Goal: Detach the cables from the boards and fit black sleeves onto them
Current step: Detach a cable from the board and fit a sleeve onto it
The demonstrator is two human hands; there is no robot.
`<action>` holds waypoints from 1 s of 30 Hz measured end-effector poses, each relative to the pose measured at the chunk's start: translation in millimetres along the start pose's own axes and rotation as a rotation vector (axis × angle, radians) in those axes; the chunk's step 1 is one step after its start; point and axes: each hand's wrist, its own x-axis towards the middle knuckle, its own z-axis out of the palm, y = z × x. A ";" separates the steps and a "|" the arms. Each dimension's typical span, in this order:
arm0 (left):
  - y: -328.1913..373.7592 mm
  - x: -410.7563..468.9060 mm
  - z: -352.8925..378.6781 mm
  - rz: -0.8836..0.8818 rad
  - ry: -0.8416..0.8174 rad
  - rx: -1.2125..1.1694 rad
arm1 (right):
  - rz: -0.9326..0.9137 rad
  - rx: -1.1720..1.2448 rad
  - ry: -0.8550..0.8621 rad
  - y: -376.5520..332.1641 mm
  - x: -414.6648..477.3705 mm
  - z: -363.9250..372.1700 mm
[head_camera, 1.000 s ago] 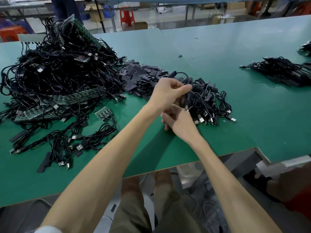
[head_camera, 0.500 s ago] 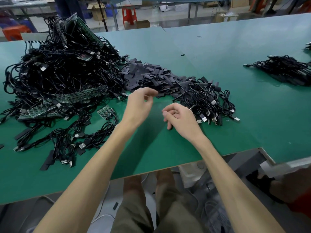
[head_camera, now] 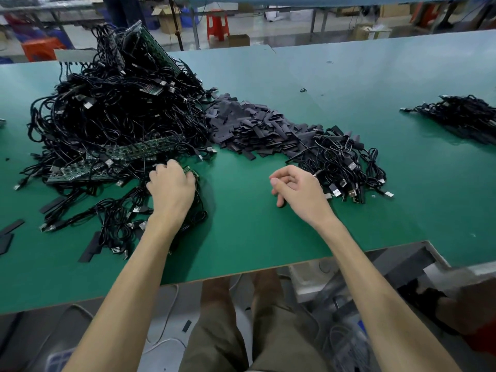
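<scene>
**Small green circuit board [head_camera: 191,171], left of the frame's centre.** It is being covered by the left hand [head_camera: 171,189]. The fingers [head_camera: 161,170] are being bent down over the board's far edge, and the thumb is lying close to its right corner. Whether the board is actually being clamped cannot be told.

The thin black cables [head_camera: 120,224] trailing from under this hand are being spread in a loose tangle toward the lower left, with their silver plugs lying on the table.

Right of centre, the right hand [head_camera: 298,189] is being rested on the bare surface. Its fingers are loosely curled and nothing is being held between them. Just beside its knuckles, a heap of coiled black cables with metal plugs [head_camera: 343,165] is being kept.

Behind both hands, across the middle of the frame, a mound of flat black sleeves [head_camera: 249,124] is being displayed. It is touching that heap on its right. On its left it is touching a tall tangled pile of black cables [head_camera: 115,111], which is occupying the upper left.

Long green boards [head_camera: 139,151] are being shown at the pile's near foot, and further ones are leaning at its top. A few loose sleeves [head_camera: 90,249] are lying at the lower left. A separate black cable bundle [head_camera: 461,114] is being kept at the right edge.

Everything is being carried by a green-topped worktable [head_camera: 255,237]. A red plastic stool [head_camera: 217,25] is being seen at the upper middle.
</scene>
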 end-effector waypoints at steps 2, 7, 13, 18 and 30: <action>2.3 -2.0 1.4 0.033 -0.017 -0.232 | 0.003 0.004 -0.002 -0.7 0.1 0.4; 27.6 -22.3 6.3 0.258 -0.189 -0.639 | 0.016 0.032 -0.037 -1.5 -1.1 -0.2; 58.8 -39.7 26.3 0.409 -0.356 -0.817 | 0.007 0.012 -0.072 -4.1 -0.4 1.3; 63.2 -40.7 34.5 0.376 -0.345 -0.744 | 0.052 -0.002 -0.033 -1.6 1.1 2.3; 63.8 -45.3 40.3 0.388 -0.242 -0.582 | 0.028 -0.092 0.004 -2.4 2.4 3.1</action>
